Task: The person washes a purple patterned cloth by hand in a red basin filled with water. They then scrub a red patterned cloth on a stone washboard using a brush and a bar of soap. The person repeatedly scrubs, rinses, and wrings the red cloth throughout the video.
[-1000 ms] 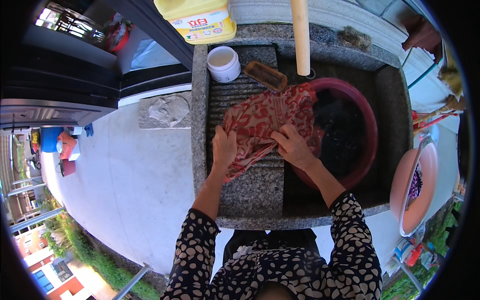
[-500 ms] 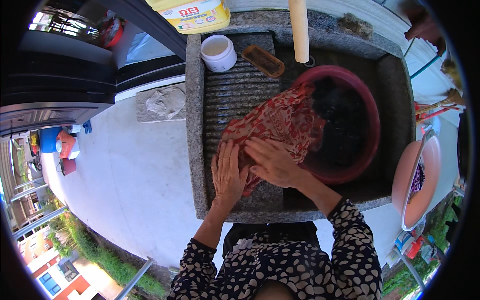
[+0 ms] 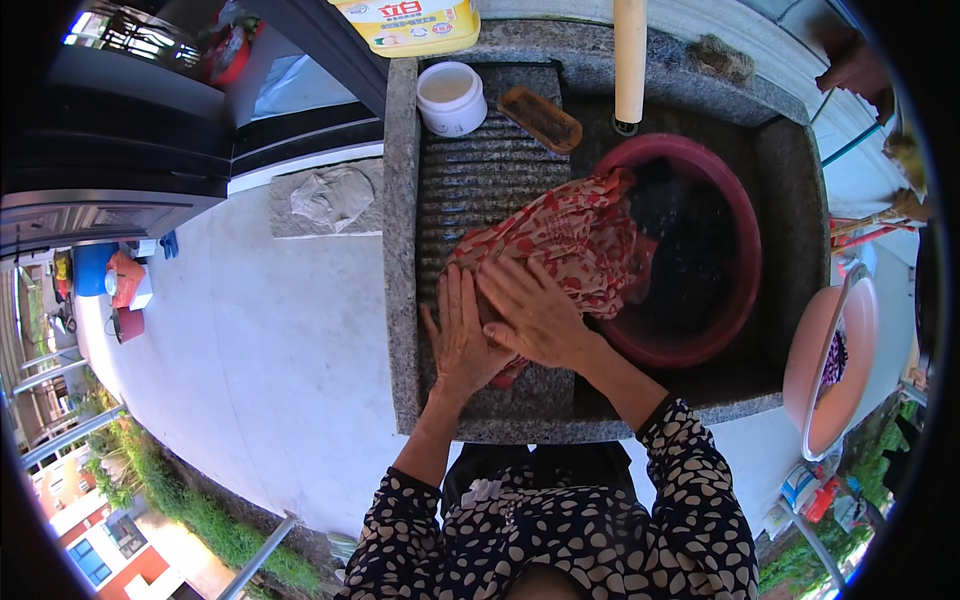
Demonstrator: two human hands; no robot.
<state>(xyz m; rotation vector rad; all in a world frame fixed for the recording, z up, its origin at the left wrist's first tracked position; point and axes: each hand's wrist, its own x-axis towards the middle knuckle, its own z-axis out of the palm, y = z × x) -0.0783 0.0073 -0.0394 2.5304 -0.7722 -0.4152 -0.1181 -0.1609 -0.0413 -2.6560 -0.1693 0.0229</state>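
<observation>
A wet red and beige patterned cloth (image 3: 550,235) lies across the ribbed washboard part (image 3: 470,205) of a stone sink. Its right end hangs into a red basin (image 3: 752,240) of dark water. My left hand (image 3: 463,340) rests flat on the cloth's near left end, fingers stretched forward. Beside it my right hand (image 3: 535,315) presses on the cloth, its fingers extended and slightly spread. The two hands meet near the right thumb. What lies beneath the palms is hidden.
On the washboard's far end stand a white tub (image 3: 451,100) and a brown scrubbing brush (image 3: 540,119). A yellow container (image 3: 420,30) sits at the far left rim. A pale pole (image 3: 629,65) reaches over the sink. A pink basin (image 3: 825,390) stands at the right, outside the stone rim (image 3: 402,250).
My right hand has shifted slightly left and forward, closer to my left hand. The cloth's left part is more bunched. The whole view has shifted a little.
</observation>
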